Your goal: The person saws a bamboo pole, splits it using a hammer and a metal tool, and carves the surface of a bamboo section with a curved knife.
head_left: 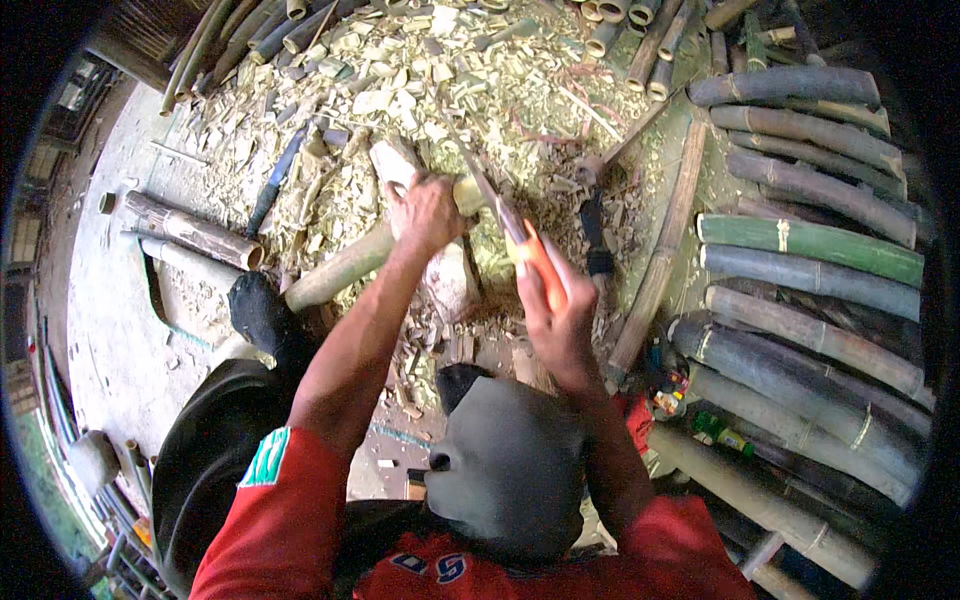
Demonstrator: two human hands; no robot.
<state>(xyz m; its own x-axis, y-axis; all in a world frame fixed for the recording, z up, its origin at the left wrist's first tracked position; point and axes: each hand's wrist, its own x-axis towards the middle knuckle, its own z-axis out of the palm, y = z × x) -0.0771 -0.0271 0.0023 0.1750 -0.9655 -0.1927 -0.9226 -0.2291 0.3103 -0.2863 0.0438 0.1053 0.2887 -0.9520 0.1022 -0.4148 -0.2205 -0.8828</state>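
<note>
A brown tube (195,229) lies left of the pole (345,266). The left hand (430,212) is curled over the pole near its right end, above a block (450,284). At that end is the saw (509,219), handle clasped by the right hand (561,315). Green bamboo (835,248) lies well right of the pole.

Head-high fisheye view, steeply downward
</note>
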